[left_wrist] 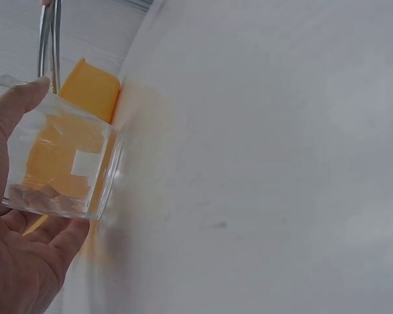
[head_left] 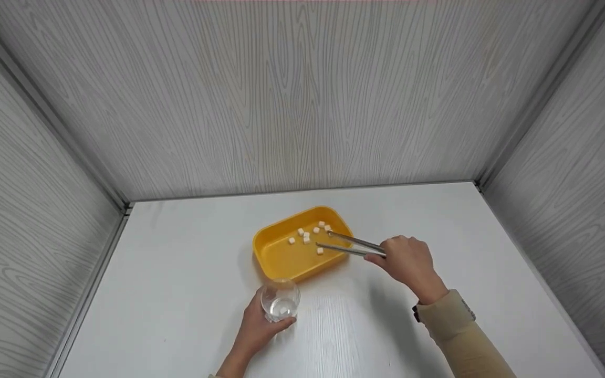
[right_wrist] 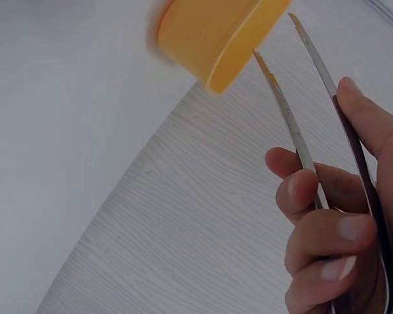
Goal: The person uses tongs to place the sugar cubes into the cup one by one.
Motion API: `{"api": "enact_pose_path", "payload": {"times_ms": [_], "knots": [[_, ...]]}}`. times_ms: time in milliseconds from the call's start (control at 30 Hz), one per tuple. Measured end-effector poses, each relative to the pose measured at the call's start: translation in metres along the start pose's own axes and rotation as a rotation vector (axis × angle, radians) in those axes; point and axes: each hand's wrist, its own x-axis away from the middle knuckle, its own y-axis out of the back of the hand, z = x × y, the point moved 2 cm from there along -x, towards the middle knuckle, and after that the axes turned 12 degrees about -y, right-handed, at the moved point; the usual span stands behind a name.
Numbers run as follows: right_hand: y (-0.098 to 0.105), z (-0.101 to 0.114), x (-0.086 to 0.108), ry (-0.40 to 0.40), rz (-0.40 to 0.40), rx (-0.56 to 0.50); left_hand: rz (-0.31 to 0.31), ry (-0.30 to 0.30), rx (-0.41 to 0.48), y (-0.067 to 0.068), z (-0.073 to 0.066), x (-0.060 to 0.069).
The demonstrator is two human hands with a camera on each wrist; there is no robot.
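A clear glass is gripped by my left hand, thumb on one side and fingers on the other, close to the near edge of a yellow tray. Several small white cubes lie in the tray. My right hand holds metal tongs whose two arms stand apart, their tips over the tray's right part among the cubes. In the right wrist view the tongs show nothing between their tips. The left wrist view shows the glass tilted in that frame.
The white table extends around the tray. Grey wood-grained panels stand behind it and at both sides.
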Motion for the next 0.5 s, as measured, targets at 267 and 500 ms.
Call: {"api": "enact_pose_path", "payload": {"times_ms": [267, 500], "knots": [[-0.004, 0.005, -0.015, 0.033, -0.003, 0.112, -0.001, -0.005, 0.001, 0.000, -0.001, 0.001], [-0.007, 0.008, -0.022, 0.042, -0.011, 0.166, 0.004, -0.017, -0.004, 0.000, 0.000, 0.001]]}}
